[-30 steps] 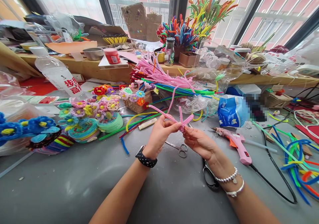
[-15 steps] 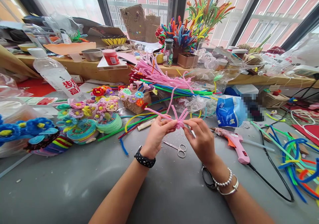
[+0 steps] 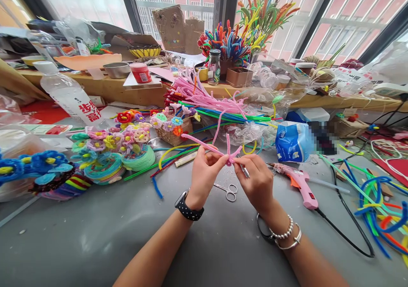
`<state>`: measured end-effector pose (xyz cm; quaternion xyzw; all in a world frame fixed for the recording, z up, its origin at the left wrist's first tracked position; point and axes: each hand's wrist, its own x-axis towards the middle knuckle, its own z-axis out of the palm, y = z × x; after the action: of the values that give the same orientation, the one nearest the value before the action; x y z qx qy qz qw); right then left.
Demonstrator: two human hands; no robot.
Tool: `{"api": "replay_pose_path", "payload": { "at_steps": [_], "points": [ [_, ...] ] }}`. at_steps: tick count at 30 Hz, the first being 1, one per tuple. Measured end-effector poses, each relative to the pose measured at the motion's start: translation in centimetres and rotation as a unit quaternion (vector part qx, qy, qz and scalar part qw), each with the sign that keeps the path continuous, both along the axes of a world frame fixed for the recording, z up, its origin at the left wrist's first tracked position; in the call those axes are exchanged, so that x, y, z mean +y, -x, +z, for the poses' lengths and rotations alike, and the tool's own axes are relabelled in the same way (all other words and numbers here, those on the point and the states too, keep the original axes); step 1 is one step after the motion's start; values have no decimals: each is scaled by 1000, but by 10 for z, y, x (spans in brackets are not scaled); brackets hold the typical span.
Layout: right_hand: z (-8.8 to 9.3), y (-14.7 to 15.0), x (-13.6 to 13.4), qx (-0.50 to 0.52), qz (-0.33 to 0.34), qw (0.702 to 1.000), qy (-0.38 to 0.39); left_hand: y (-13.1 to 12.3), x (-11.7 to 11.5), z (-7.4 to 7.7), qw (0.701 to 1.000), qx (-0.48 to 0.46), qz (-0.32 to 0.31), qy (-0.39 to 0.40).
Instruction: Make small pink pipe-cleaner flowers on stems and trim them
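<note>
Pink pipe cleaners [image 3: 228,143], joined at a small looped knot, are pinched between both hands over the grey table. My left hand [image 3: 205,172] is closed on them, thumb and forefinger at the joint, and one long stem sticks out past it to the left. My right hand [image 3: 255,176] pinches the lower right side of the knot. A slim silvery tool [image 3: 245,171] also shows in the right hand's fingers; its kind is hard to make out. Small scissors [image 3: 230,191] lie on the table just below and between the hands.
A pink hot glue gun [image 3: 301,180] with a black cord lies to the right. Finished pipe-cleaner flowers [image 3: 111,140] stand at the left. Behind are a pink pipe-cleaner bundle [image 3: 204,95] and a blue tissue pack [image 3: 293,142]. Loose coloured stems [image 3: 376,206] lie far right.
My left hand has turned more upright and shifted slightly to the right. The pink stems have changed angle, with fewer of them fanned out above the fingers.
</note>
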<state>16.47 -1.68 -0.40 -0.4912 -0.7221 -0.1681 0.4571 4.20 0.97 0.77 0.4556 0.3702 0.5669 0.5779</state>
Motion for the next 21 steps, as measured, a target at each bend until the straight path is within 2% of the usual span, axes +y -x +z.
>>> {"api": "replay_pose_path", "payload": {
  "at_steps": [4,9,13,17,21],
  "points": [
    [-1,2,-1,72,38,996,34,1,2,0,1000,-3,-24,6],
    [-5,-1,-1,60,74,995,20,9,9,0,989,11,-114,93],
    [-5,-5,-1,43,99,994,36,14,11,2,981,31,-146,128],
    [0,-5,0,57,112,990,59,15,11,3,979,35,-149,134],
    [5,-2,0,138,117,975,129,15,10,3,985,16,-114,132]
  ]
}}
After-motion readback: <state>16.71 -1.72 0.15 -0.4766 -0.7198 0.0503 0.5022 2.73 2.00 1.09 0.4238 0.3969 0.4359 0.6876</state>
